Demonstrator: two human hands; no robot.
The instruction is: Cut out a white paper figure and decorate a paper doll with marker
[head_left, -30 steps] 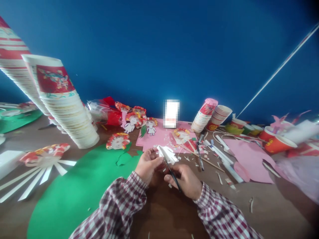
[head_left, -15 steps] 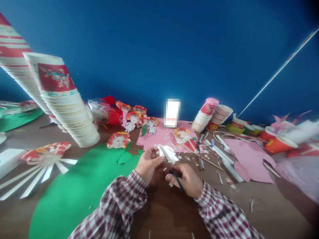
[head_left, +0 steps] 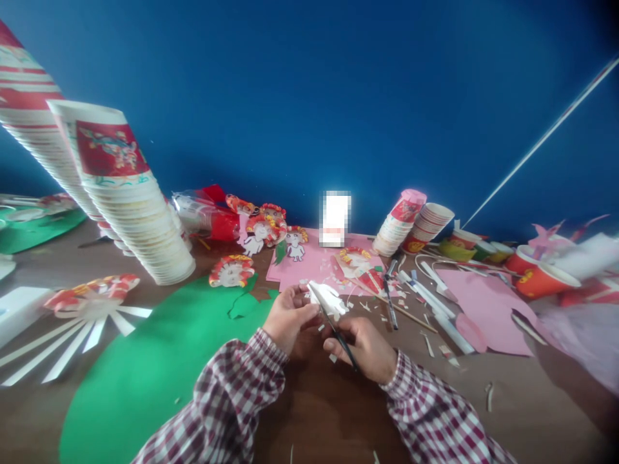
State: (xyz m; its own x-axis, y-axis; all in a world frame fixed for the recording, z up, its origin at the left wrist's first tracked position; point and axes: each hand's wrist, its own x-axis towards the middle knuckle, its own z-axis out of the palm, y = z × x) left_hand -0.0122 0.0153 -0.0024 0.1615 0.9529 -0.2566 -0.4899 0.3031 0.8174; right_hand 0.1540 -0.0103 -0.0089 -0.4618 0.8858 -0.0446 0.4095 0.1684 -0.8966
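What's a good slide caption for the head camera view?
Left hand holds a white paper cutout, right hand holds black-handled scissors, above a brown tabletop strewn with paper scraps.

2 forearms (head_left: 225, 386) angled inward | left hand (head_left: 286, 322): fingers pinched | right hand (head_left: 370, 351): fingers curled (thumb pointing left)

Cup stacks (head_left: 128, 206) left, scissors (head_left: 338, 334) centre, cups (head_left: 546, 282) right, wall (head_left: 290, 96) behind

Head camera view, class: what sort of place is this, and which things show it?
Probably a paper-craft worktable: there are stacked paper cups, a large green sheet, and white cut paper in the left hand.
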